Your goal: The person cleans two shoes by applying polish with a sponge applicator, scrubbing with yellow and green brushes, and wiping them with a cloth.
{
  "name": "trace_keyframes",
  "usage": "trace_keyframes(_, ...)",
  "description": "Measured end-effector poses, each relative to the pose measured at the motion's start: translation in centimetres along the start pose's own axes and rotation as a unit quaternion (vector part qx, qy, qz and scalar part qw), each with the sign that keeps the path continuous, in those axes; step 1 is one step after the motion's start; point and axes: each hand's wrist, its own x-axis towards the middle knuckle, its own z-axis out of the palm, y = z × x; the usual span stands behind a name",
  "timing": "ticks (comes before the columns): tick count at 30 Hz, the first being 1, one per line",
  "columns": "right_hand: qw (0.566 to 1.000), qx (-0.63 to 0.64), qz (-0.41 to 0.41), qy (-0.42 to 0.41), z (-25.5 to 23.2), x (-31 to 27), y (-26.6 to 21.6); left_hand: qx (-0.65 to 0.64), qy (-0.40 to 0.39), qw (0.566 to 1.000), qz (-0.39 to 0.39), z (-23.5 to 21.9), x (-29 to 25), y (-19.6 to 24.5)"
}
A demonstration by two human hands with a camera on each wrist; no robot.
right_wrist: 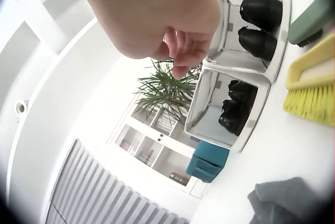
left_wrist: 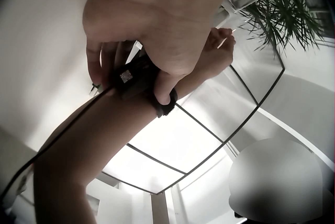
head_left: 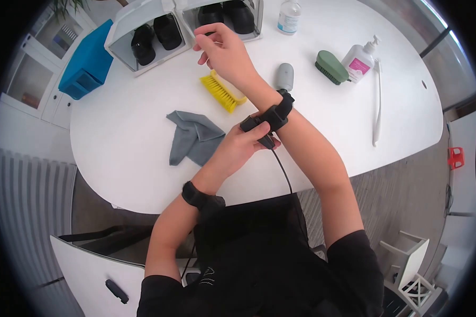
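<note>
My left hand [head_left: 235, 150] grips the black wrist camera [head_left: 255, 126] strapped to my right forearm, its thumb lying across the casing. In the left wrist view the fingers and thumb [left_wrist: 166, 89] come round both sides of that camera. A cable runs down from it. My right hand [head_left: 222, 53] is raised over the table with its fingers loosely curled, holding nothing. Below it lies a yellow brush [head_left: 222, 92], bristles facing front left. A crumpled grey cloth [head_left: 193, 138] rests to the left of the left hand.
Two white boxes holding black shoes [head_left: 166, 33] stand at the back, beside a blue box [head_left: 87, 63]. To the right are a grey rounded object [head_left: 285, 76], a green brush [head_left: 329, 66], a pump bottle [head_left: 358, 62], a clear bottle [head_left: 289, 18] and a long white stick [head_left: 377, 108].
</note>
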Motion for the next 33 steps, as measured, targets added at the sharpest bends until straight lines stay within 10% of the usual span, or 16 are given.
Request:
trace_keyframes(7, 0.988, 0.121, 0.087, -0.03, -0.7, 0.9, 0.3, 0.005, -0.005, 1.0, -0.017, -0.4, 0.5, 0.2)
trace_keyframes(13, 0.983, -0.171, 0.03, -0.051, -0.8, 2.6, 3.1, 0.102, 0.05, 0.993, 0.017, 0.7, 1.1, 1.3)
trace_keyframes(21, 0.871, -0.487, -0.06, 0.037, -3.1, 8.0, 4.8, 0.166, 0.099, 0.981, 0.016, -3.0, -0.1, 2.8)
trace_keyframes(26, 0.783, -0.619, 0.051, 0.035, -7.3, 14.3, 6.3, 0.437, 0.154, 0.884, -0.071, -4.4, -3.9, 7.8)
trace_keyframes(33, 0.775, -0.63, 0.048, 0.001, -9.8, 16.9, 9.1, 0.613, 0.246, 0.751, -0.023, -6.9, -6.5, 8.1)
